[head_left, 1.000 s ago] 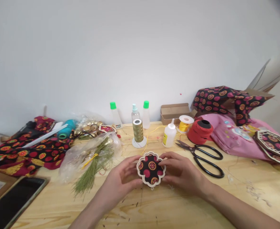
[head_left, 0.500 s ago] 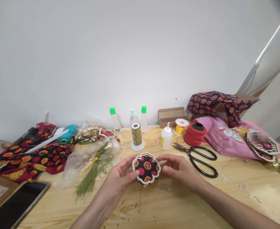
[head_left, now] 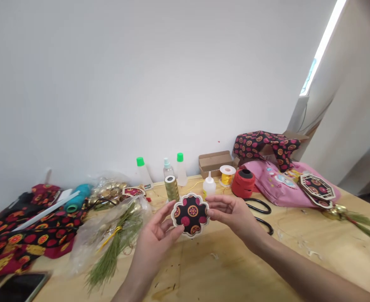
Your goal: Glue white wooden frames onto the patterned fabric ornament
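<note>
Pale wall (head_left: 172, 84) at 12 o'clock, wooden tabletop (head_left: 222, 272) below, thread scraps approx. 4. Clock centred on 1 scalloped fabric piece (head_left: 191, 216), wood-look rim, mid-view, apparently held up off the table, patterned face to wearer. L hand (head_left: 153, 243) at approx. 8: part-curled, thumb on the lower L rim, other fingers at/behind the edge. R hand (head_left: 233, 214) at 3: narrow pinch on the R rim, thumb in front. Progress, my read: fabric looks set in its rim, face smooth, outline complete; that part seems done. No tassel, bells or cord visible on it; back hidden, can't tell abt fixing there. For compar., 1 octagonal piece (head_left: 317, 188) at 2-3, over edge of pink bag (head_left: 266, 182), has gold bells (head_left: 339, 211) & green tassel (head_left: 366, 235) by its lower end; by that measure, hanging trim is prob. what's left. Supplies, all out of hand: green strand bundle (head_left: 106, 262) at 8, olive spool (head_left: 172, 189) at 11, nozzle bottle (head_left: 209, 186) at 1, scissors (head_left: 269, 206) at 3, blades hidden.
</note>
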Motion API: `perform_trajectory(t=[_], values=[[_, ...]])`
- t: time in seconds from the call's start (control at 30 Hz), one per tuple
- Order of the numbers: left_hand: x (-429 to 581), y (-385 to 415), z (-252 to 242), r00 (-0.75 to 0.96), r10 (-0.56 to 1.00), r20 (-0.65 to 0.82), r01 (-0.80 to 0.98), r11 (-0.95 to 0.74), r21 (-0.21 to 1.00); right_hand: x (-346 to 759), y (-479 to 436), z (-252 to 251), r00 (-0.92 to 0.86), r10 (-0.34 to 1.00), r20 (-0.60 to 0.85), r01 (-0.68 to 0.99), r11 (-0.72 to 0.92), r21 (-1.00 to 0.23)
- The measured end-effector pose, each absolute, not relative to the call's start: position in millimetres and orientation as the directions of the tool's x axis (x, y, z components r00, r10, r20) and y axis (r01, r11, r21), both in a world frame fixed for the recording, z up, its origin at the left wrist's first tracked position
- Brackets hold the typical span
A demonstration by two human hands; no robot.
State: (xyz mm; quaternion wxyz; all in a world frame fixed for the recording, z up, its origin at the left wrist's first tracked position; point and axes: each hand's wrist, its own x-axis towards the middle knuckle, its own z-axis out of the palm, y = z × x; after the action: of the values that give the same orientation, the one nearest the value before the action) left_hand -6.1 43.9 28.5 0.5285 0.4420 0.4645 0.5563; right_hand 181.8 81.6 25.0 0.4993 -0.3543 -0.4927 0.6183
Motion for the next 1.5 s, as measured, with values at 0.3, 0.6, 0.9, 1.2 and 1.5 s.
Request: perform_trajectory(t=[0.3,0.6,0.9,1.2,1.5], values=[[20.1,40.1,12.5,-0.055,0.997,-0.045,-0.395,0.019,0.919,160.1,72.9,24.4,-0.107,0.965,0.241,-0.262,0.206,-0.943],[15.2,42.7,6.3,-0.055,0.992,-0.116,-0.368,0.088,0.926,157.9,68.3,15.8,-0.124,0.959,0.256,-0.294,0.211,-0.932],[18.3,36.3,10.5,-0.042,0.987,-0.154,-0.486,0.114,0.866,156.4,67.2,10.6,-0.134,0.972,0.196,-0.307,0.147,-0.940],[13.7,38.6,3.7,-0.053,0.984,-0.170,-0.486,0.123,0.865,153.7,66.7,6.6,-0.134,0.981,0.143,-0.318,0.094,-0.944],[14.0,37.1,5.0,-0.029,0.984,-0.177,-0.526,0.136,0.840,153.6,65.7,7.0,-0.137,0.981,0.137,-0.320,0.087,-0.943]])
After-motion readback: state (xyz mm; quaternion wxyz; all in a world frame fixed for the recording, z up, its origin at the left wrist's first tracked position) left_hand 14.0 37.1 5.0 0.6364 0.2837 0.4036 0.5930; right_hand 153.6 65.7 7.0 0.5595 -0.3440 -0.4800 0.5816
